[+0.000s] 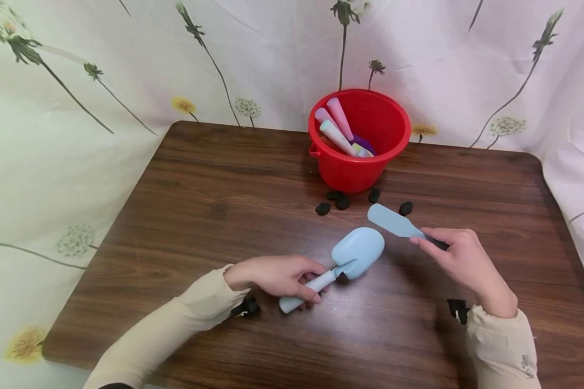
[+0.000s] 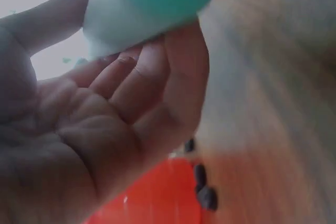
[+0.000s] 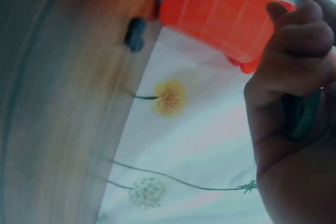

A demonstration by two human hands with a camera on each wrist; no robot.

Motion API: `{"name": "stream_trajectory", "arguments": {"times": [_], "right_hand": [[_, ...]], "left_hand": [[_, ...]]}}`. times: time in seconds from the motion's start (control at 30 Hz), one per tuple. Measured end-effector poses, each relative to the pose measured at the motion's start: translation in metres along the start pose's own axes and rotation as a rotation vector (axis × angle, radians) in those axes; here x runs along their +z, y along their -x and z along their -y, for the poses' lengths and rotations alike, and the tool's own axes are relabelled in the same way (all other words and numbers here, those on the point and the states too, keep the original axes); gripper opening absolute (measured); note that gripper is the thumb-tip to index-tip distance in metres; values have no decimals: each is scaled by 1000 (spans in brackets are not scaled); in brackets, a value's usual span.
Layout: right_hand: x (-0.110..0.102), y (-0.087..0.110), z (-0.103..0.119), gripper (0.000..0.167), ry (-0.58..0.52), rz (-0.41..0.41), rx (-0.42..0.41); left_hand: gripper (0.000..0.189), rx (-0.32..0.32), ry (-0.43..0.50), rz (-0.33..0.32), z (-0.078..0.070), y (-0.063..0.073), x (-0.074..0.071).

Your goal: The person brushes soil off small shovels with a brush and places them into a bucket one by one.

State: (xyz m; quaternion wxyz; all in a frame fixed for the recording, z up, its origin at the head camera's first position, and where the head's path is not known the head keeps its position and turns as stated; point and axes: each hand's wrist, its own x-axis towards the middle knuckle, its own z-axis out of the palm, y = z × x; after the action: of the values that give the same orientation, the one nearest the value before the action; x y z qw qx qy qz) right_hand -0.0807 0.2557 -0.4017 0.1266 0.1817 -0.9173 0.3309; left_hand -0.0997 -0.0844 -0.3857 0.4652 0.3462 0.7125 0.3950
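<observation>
My left hand (image 1: 284, 278) grips a light-blue toy trowel (image 1: 359, 252) by its pale handle. Its rounded scoop points up and to the right, over the table. In the left wrist view, fingers and thumb pinch the handle (image 2: 152, 3), whose end is teal. My right hand (image 1: 467, 262) grips a flat light-blue spatula-like tool (image 1: 391, 220) by its dark handle. The blade points left, just above the trowel's scoop and apart from it. Curled fingers cover most of that handle in the right wrist view. Several black pebbles (image 1: 343, 202) lie beyond both tools.
A red bucket (image 1: 352, 175) stands at the back of the brown wooden table (image 1: 199, 216). Pink and white handles (image 1: 338, 138) of other tools stick up inside it. Behind the table hangs a white flower-printed cloth (image 1: 277, 59).
</observation>
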Motion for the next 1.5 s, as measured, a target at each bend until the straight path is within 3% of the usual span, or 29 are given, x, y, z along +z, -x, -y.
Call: {"name": "stream_trajectory", "arguments": {"times": [0.07, 0.17, 0.33, 0.47, 0.6, 0.83, 1.13, 1.33, 1.5], "right_hand": [[0, 1, -3, 17, 38, 29, 29], [2, 2, -5, 13, 60, 113, 64], [6, 2, -5, 13, 107, 236, 102], [8, 3, -4, 22, 179, 288, 128], [11, 3, -4, 19, 235, 331, 139], [17, 1, -2, 11, 227, 362, 103], [39, -9, 4, 14, 173, 294, -50], [46, -10, 11, 13, 165, 303, -52], [49, -8, 14, 13, 156, 322, -49]], "left_hand": [[12, 23, 15, -28, -2, 4, -9], [10, 64, 5, -121, -9, 8, -27], [17, 82, -63, -403, -26, 13, -56], [25, 85, -201, -660, -40, 14, -70], [35, 91, -367, -817, -48, 7, -81], [42, 41, -551, -833, -57, -9, -97], [34, 48, -539, -864, -64, -35, -111], [34, 36, -600, -881, -68, -42, -117], [32, 96, -635, -895, -70, -47, -124]]}}
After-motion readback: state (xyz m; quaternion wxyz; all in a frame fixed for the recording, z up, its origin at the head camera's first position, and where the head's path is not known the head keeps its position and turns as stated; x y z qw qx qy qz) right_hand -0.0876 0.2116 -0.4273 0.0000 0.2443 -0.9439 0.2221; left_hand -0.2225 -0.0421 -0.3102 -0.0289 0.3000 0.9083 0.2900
